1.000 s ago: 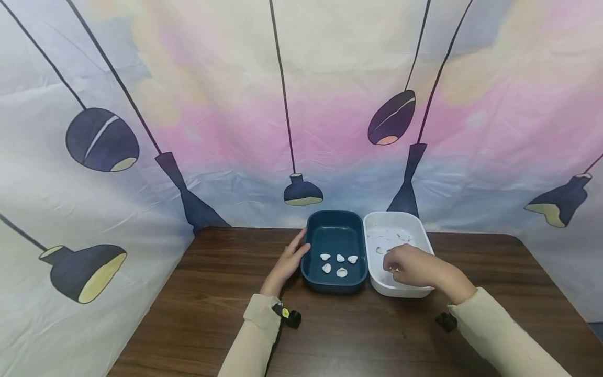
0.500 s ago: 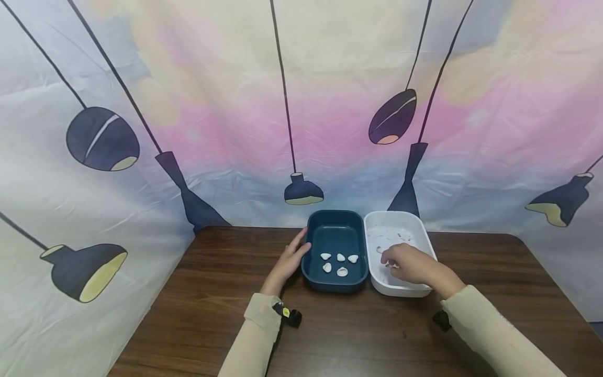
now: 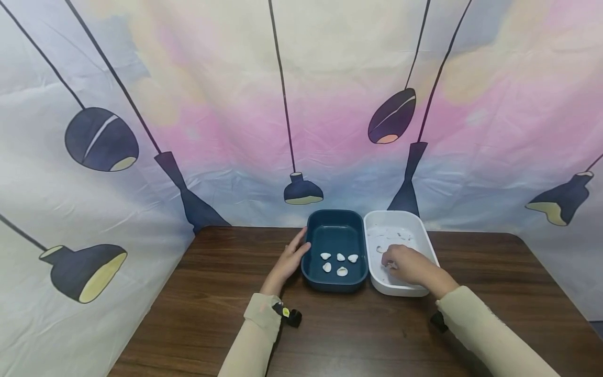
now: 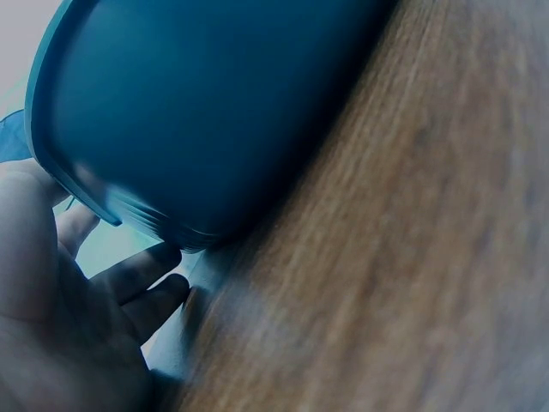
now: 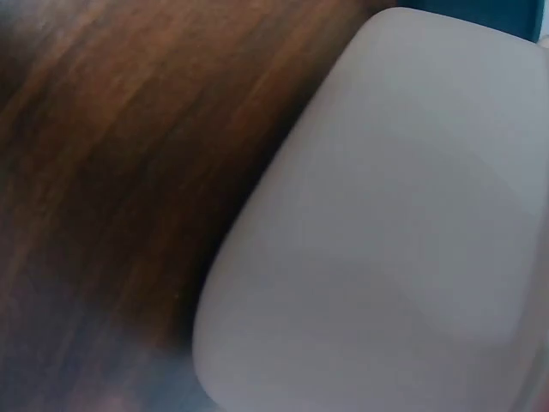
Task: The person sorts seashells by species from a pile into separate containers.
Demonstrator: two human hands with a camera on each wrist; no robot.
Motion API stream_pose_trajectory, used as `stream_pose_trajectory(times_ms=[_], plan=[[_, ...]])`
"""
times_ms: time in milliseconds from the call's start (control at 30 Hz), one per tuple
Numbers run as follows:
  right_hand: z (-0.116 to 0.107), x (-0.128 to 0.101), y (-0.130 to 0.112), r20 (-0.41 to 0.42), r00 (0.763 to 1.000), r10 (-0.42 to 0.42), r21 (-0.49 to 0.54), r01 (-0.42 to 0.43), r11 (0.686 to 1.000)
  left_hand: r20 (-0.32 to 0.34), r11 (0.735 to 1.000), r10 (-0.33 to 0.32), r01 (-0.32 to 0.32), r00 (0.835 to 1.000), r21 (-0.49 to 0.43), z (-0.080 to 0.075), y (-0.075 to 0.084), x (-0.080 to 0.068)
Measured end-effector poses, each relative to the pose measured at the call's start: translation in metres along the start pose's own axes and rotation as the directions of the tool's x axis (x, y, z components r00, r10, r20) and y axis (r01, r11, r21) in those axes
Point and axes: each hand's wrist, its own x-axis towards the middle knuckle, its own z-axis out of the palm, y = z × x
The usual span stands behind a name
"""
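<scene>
My left hand (image 3: 287,262) rests against the left side of a dark teal tray (image 3: 335,286), fingers fairly straight and thumb at the rim. In the left wrist view its fingertips lie close along the tray's outer wall (image 4: 197,112). Several small white seashells (image 3: 342,272) lie in two loose rows in the near half of this tray. Inside the white tray (image 3: 400,290) beside it, my right hand (image 3: 409,264) reaches down with bent fingers. Whitish bits show by its fingertips, which are mostly hidden; I cannot tell whether it pinches one. The right wrist view shows only the white tray's outer wall (image 5: 369,206).
A pale shell (image 3: 379,249) and small dark bits (image 3: 400,235) lie on the white tray's floor. Both trays stand side by side near the back edge of a brown wooden table (image 3: 221,314). Behind hangs a cloth (image 3: 226,104) printed with lamps.
My right forearm has shifted slightly left, and the right hand's fingers have moved a little within the white tray. The left hand, both trays and the seashells in the teal tray stay put.
</scene>
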Motion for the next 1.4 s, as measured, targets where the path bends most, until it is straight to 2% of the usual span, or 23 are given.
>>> stream_pose_trajectory(times_ms=[167,200,300,600,833,1033,1267,1400], plan=[[0.005,0.002,0.003,0.005,1.000,-0.024,-0.067,0.024,0.997,-0.008,1.000,0.000,0.000,1.000,0.000,0.000,0.000,0.000],[0.006,0.003,0.004,0.003,1.000,-0.031,-0.080,0.031,0.996,-0.001,1.000,-0.004,0.004,1.000,0.004,-0.002,0.005,-0.003],[0.008,0.005,0.005,-0.007,0.999,-0.043,-0.106,0.042,0.993,-0.004,1.000,-0.002,0.002,1.000,0.000,-0.003,0.006,-0.003],[0.010,0.011,0.008,-0.058,0.993,-0.102,-0.151,0.092,0.984,-0.003,1.000,0.030,-0.030,1.000,0.008,-0.002,0.000,-0.002],[0.013,0.015,0.013,-0.035,0.997,-0.065,-0.172,0.058,0.983,-0.003,1.000,0.014,-0.014,1.000,0.005,-0.002,-0.001,-0.003],[0.009,0.008,0.017,-0.033,0.999,-0.035,-0.151,0.029,0.988,0.000,1.000,0.024,-0.024,1.000,0.000,0.000,-0.001,0.000],[-0.003,-0.007,0.020,-0.113,0.992,-0.059,-0.134,0.044,0.990,0.022,1.000,-0.002,0.001,1.000,0.026,-0.002,-0.002,0.003],[-0.013,-0.017,0.028,-0.218,0.973,-0.076,-0.137,0.047,0.989,0.026,0.999,-0.022,0.023,0.999,-0.033,-0.006,0.001,0.004]])
